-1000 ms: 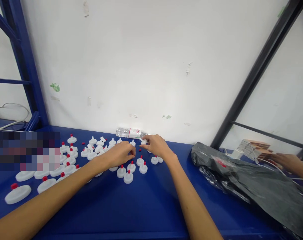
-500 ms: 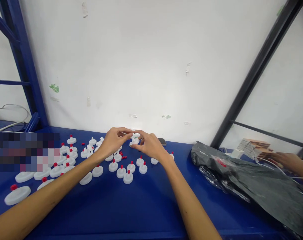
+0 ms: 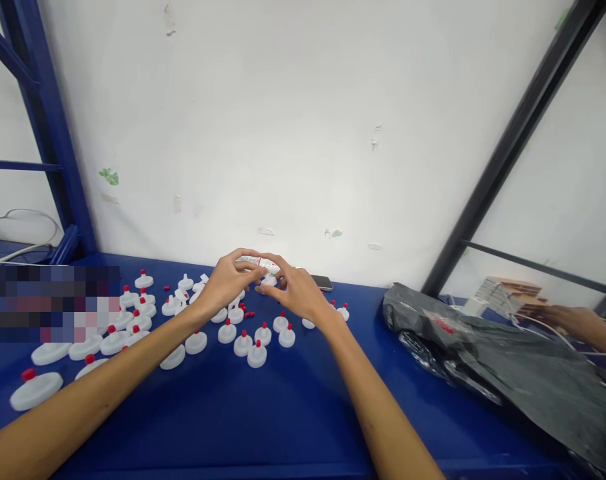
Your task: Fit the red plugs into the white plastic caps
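Observation:
My left hand (image 3: 233, 279) and my right hand (image 3: 297, 291) meet above the back of the blue table. Their fingers are closed round a white nozzle lid (image 3: 269, 281), partly hidden behind the fingertips. Both thumbs and forefingers pinch at it. Below and around stand several white lids with red-tipped spouts, such as one red-capped lid (image 3: 257, 355) in front. Loose small red caps (image 3: 249, 314) lie under my left hand. Several white lids (image 3: 185, 283) without red tips are grouped left of my left wrist.
A dark phone (image 3: 323, 283) lies behind my right hand near the wall. On the right, a grey plastic bag (image 3: 503, 367) covers the table. Another person's hand (image 3: 577, 325) reaches toward stacked boxes (image 3: 513, 293) at far right. Blue posts (image 3: 57, 127) frame the left.
My fingers have drawn closer together over the white nozzle lid, with the right forefinger now reaching to the left fingers. The lid is more covered. The lids on the table have stayed in place.

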Action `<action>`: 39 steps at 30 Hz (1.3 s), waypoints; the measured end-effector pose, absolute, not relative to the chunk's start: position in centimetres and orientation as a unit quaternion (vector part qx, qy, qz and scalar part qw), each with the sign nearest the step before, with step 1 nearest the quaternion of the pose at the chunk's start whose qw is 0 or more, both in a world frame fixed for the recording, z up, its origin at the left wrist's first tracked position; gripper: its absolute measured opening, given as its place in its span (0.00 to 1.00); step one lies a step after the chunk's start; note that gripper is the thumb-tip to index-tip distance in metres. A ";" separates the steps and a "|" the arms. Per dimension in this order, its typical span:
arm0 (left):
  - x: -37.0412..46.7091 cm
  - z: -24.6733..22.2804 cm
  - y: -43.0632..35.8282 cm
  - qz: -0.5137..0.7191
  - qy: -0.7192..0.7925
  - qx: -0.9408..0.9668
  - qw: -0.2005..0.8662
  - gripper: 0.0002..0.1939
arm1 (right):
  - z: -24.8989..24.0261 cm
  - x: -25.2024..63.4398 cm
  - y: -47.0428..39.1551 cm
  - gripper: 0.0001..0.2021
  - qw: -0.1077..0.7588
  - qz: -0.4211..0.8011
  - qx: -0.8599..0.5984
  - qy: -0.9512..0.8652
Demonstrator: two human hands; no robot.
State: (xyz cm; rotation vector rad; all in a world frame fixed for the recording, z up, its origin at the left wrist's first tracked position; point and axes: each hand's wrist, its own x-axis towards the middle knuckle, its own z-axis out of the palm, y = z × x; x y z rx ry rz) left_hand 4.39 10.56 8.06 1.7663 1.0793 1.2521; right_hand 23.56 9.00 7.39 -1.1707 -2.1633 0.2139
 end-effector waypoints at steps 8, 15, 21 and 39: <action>4.4 8.0 10.4 0.472 0.418 0.688 0.360 0.26 | 7.3 23.8 9.4 0.20 0.327 0.071 -0.458 -0.823; 4.3 7.7 11.2 0.464 0.452 0.694 0.313 0.14 | 6.6 24.6 10.2 0.21 0.305 0.069 -0.488 -0.815; 3.7 7.2 12.4 0.424 0.483 0.733 0.223 0.14 | 5.8 25.0 10.7 0.20 0.270 0.101 -0.482 -0.828; 3.2 6.0 12.2 0.088 0.452 0.888 -0.001 0.12 | 5.1 25.9 11.5 0.18 0.175 0.160 -0.495 -0.836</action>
